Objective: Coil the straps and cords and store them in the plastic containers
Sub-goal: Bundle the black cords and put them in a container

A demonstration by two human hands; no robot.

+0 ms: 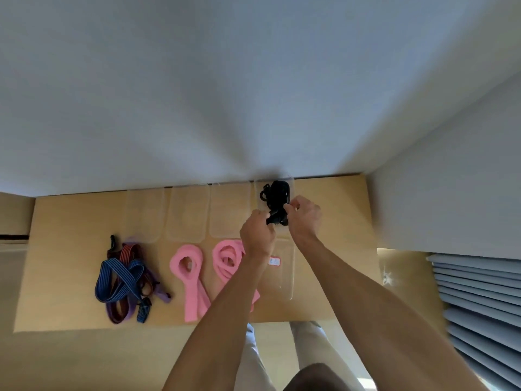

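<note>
Four clear plastic containers (187, 214) are lined along the table's (332, 277) far edge. Pink straps (194, 275) are laid mid-table. A black cord (277, 203) is gripped by left hand (257, 235) and right hand (303, 217) over the rightmost container.

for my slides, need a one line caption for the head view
Both hands, left hand and right hand, grip a black cord over a clear container.

A home room: wooden table (338, 249), white wall (225, 94), window blinds (479, 300)
</note>
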